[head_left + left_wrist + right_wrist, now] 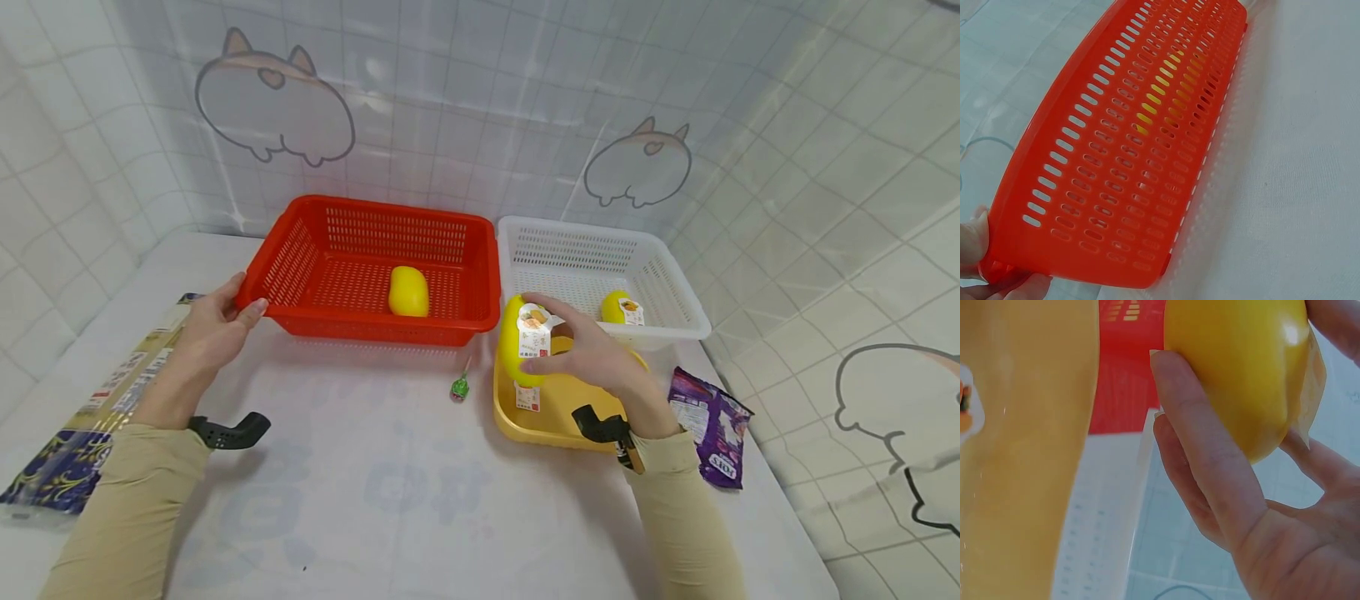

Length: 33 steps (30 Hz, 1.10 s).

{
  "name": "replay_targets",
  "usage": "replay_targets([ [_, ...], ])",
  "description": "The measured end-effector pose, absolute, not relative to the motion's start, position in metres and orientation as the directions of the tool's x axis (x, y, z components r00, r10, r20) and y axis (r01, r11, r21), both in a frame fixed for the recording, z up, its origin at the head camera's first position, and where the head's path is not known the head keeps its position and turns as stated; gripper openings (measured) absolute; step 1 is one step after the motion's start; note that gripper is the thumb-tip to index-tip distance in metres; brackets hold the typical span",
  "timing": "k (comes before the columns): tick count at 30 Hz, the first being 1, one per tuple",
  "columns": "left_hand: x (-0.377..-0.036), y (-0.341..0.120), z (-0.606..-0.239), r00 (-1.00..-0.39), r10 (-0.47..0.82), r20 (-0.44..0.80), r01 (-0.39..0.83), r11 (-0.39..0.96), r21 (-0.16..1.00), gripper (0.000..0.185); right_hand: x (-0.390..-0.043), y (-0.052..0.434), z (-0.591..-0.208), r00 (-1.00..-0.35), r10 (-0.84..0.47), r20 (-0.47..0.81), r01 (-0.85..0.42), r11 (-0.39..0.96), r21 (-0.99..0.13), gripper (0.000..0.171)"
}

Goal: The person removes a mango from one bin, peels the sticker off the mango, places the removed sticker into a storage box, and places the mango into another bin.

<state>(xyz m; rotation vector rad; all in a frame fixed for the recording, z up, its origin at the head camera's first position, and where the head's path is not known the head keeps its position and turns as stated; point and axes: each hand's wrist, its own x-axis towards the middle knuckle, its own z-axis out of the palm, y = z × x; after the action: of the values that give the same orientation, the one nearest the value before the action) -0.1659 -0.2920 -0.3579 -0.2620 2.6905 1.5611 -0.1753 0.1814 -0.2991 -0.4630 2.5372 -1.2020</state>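
Note:
My left hand (213,329) grips the near left corner of the red basket (337,325), fingers and thumb curled at its rim. One yellow mango (408,292) lies inside that basket, and through the slots in the left wrist view it shows as yellow patches. Another yellow mango (512,335), bearing a white printed label, is held by my right hand (600,358) above the left part of a yellow tray (562,427). In the right wrist view, fingers and thumb wrap around this mango (1241,369). A white label (527,398) shows below it; what it sticks to is unclear.
A white basket (686,329) with a labelled mango (613,307) stands right of the red one. Between red basket and tray lies a green-wrapped lollipop (459,387). Purple snack packets (720,429) lie at right, a long gold-and-blue packet (67,458) at left. Tiled-pattern sheeting surrounds the table.

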Motion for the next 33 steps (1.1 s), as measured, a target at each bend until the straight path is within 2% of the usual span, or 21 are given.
replay_targets([
  [13, -0.167, -0.292, -0.358, -0.983, -0.150, -0.110, -0.170, 0.484, 0.858, 0.075, -0.163, 0.159, -0.303, -0.872, -0.472, -0.127, -0.176, 0.547, -0.819, 0.084],
  [24, -0.171, -0.289, -0.358, -0.984, -0.158, -0.082, -0.151, 0.499, 0.853, 0.073, -0.155, 0.148, -0.313, -0.816, -0.565, -0.121, -0.190, 0.460, -0.867, 0.084],
  [33, -0.169, -0.289, -0.356, -0.976, -0.185, -0.115, -0.188, 0.446, 0.875, 0.073, -0.151, 0.134, -0.319, -0.780, -0.615, -0.114, -0.214, 0.432, -0.876, 0.083],
])
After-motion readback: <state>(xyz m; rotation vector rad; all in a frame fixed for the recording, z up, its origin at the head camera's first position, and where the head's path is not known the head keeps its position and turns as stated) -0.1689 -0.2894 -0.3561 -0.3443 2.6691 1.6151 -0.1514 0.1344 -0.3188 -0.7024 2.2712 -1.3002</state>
